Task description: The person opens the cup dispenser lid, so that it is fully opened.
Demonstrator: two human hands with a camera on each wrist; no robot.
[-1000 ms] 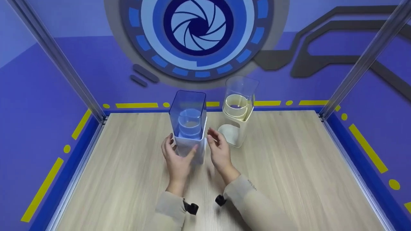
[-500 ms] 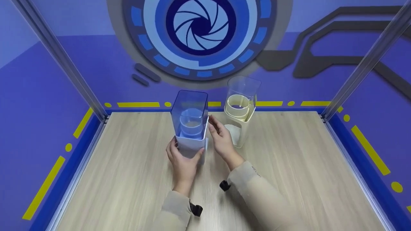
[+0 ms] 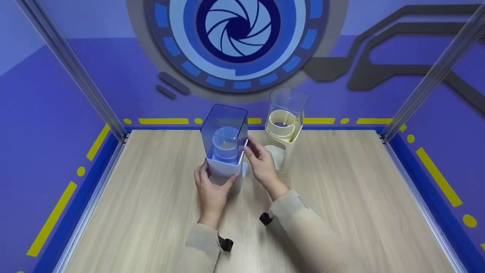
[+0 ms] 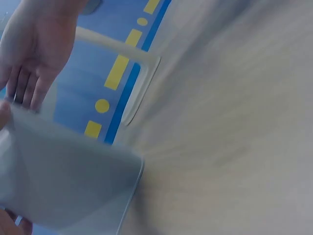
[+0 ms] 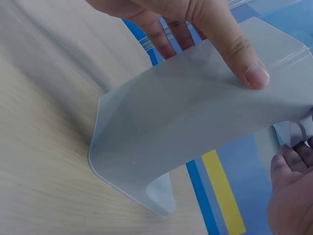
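A tall box-shaped container (image 3: 223, 172), with a white body, a clear smoky-blue upper part and a pale blue ring inside, stands slightly turned near the table's middle. My left hand (image 3: 213, 193) grips its lower body, thumb on the front face and fingers round the left side. In the right wrist view this left hand's thumb (image 5: 244, 63) presses the grey-white wall. My right hand (image 3: 262, 167) is at the right rim, its fairly straight fingertips touching the upper edge; the exact contact is partly hidden. A similar cream container (image 3: 290, 153) with a clear top stands behind the right hand.
A wood-grain table (image 3: 341, 212) lies under everything, with a blue patterned wall (image 3: 94, 76) behind it. Metal posts (image 3: 424, 76) rise at the back corners. Black camera mounts (image 3: 226, 244) sit at both sleeves.
My right hand has moved up and left to the container's right rim. The container has turned slightly, while my left hand has kept its grip.
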